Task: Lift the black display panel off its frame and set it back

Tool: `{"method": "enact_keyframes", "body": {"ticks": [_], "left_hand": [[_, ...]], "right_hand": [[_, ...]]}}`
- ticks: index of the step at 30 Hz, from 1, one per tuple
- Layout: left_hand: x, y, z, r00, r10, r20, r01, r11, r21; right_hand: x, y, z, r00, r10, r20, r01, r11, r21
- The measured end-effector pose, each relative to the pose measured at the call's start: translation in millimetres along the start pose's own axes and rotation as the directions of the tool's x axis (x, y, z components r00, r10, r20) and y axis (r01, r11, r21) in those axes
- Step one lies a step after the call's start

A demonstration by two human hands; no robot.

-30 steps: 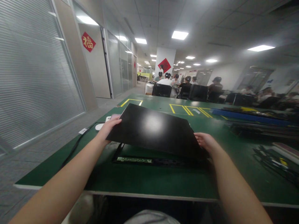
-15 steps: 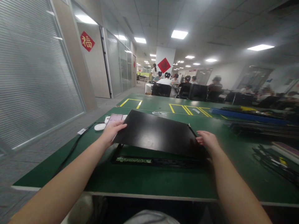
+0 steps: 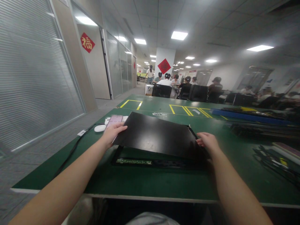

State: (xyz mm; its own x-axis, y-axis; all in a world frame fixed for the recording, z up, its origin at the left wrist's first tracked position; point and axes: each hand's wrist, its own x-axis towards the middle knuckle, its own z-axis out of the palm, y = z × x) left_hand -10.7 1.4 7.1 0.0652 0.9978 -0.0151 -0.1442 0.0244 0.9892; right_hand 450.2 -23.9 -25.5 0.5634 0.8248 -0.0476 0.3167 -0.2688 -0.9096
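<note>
Panel: we see a flat black rectangular panel (image 3: pixel 159 136) held above the green tabletop (image 3: pixel 145 181), its near edge lifted and its far edge low, so it lies tilted.
Left hand: our left hand (image 3: pixel 112 132) grips the left edge of the panel, thumb on top and the other fingers (image 3: pixel 120 127) curled around the corner.
Right hand: our right hand (image 3: pixel 207 140) holds the right edge of the panel, its fingers closed on the rim (the fingertips under it are hidden).
Frame below: under the panel rests a black frame (image 3: pixel 154 162) with a narrow green circuit strip (image 3: pixel 133 161) along its near side; the panel does not touch it at the near edge.
Phone: a pink smartphone (image 3: pixel 114 119) lies just beside the left hand, next to a white mouse (image 3: pixel 100 128) with a black cable (image 3: pixel 77 142).
Right side: a long blue tray (image 3: pixel 246 116) and dark cables (image 3: pixel 274 159) lie well apart from the panel.
Background: several people sit at a far table (image 3: pixel 178 82).
</note>
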Motion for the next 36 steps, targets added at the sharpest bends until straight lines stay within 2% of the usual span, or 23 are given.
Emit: {"method": "enact_keyframes", "body": {"ticks": [9,14,19,28,36], "left_hand": [[7,-15,4.0,1.000,-0.025,0.015,0.025,1.000,-0.016],[4,-13,6.8,0.998,-0.051,0.032,0.051,0.999,-0.015],[2,-11,7.3,0.998,-0.056,0.043,0.056,0.998,-0.004],[3,-15,6.3,0.996,-0.080,0.038,0.081,0.997,-0.021],[4,-19,8.8,0.995,-0.081,0.057,0.080,0.996,0.027]], "right_hand": [[10,9,-7,0.998,-0.030,-0.051,0.023,0.991,-0.135],[16,16,-8,0.997,-0.059,-0.052,0.049,0.982,-0.180],[12,13,-9,0.995,-0.094,-0.045,0.080,0.965,-0.252],[-5,-5,-4,0.980,-0.181,-0.087,0.100,0.813,-0.574],[-16,-17,-3,0.981,-0.179,-0.072,0.079,0.712,-0.697]]}}
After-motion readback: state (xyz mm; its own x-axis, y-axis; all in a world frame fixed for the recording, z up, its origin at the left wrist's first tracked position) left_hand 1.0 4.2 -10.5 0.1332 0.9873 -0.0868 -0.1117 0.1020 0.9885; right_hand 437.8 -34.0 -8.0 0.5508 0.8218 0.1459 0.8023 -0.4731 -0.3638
